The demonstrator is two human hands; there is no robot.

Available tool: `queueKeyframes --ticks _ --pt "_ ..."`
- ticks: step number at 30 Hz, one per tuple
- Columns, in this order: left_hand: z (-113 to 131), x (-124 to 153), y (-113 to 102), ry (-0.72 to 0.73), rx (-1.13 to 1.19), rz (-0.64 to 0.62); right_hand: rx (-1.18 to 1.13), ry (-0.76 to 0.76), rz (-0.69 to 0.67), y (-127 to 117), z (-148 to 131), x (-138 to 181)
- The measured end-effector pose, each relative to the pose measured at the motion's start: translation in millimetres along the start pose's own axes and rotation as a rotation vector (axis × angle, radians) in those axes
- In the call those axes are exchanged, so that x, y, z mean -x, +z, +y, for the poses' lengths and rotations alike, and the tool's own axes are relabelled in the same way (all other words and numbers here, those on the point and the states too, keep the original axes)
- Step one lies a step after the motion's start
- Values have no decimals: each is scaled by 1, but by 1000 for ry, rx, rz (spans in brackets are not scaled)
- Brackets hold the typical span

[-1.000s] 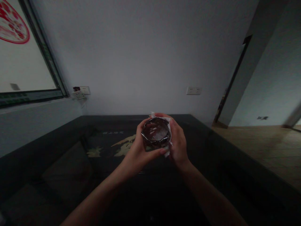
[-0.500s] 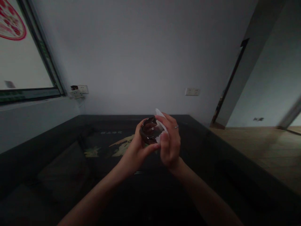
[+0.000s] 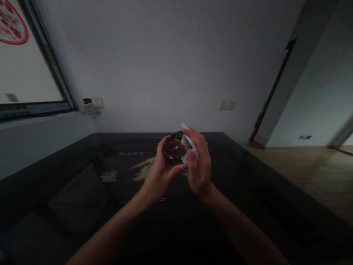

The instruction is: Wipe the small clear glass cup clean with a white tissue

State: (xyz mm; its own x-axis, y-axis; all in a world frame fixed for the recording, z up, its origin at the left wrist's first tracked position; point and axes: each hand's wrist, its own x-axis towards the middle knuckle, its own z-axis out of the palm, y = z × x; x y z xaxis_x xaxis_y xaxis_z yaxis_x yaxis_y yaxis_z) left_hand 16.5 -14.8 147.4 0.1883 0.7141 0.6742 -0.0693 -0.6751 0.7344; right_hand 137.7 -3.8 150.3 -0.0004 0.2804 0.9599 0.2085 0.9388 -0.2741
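Observation:
A dark brown, see-through glass ashtray (image 3: 172, 147) with a wavy rim is held up over the black table, its hollow side facing me. My left hand (image 3: 160, 165) is wrapped round its left side and underside, thumb along the lower edge. My right hand (image 3: 200, 160), with a ring on one finger, pinches a white tissue (image 3: 190, 141) against the right part of the rim. Its fingers are bent over the tissue, and part of the tissue reaches inside the ashtray. The fingers behind the glass are mostly hidden.
The glossy black table (image 3: 226, 217) bears a yellow leaf pattern (image 3: 143, 171) and pale lettering. Behind it rises a plain wall with a socket (image 3: 226, 105). A window (image 3: 30, 66) is on the left, and wooden floor (image 3: 309, 173) lies to the right.
The ashtray and both hands sit slightly higher and a little further left in view. The ashtray is tilted a bit differently, and the tissue remains pinched at its right rim.

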Motion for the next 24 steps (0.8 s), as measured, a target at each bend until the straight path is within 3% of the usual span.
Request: queueKeyframes --ticks 3,7,9,15,18,24 --pt "0 1 1 13 -16 5 -87 58 10 0 1 -3" --pt "-2 2 3 52 -21 23 -409 379 -10 0 0 -10" --pt "-2 3 3 53 -24 27 -456 440 -31 0 -1 -11" --pt "0 2 1 25 -61 26 -153 139 36 1 -5 -3" --pt "2 2 1 44 -45 5 -113 28 44 0 -5 -2" --pt "7 6 3 73 -27 7 -441 329 -14 -1 -6 -11"
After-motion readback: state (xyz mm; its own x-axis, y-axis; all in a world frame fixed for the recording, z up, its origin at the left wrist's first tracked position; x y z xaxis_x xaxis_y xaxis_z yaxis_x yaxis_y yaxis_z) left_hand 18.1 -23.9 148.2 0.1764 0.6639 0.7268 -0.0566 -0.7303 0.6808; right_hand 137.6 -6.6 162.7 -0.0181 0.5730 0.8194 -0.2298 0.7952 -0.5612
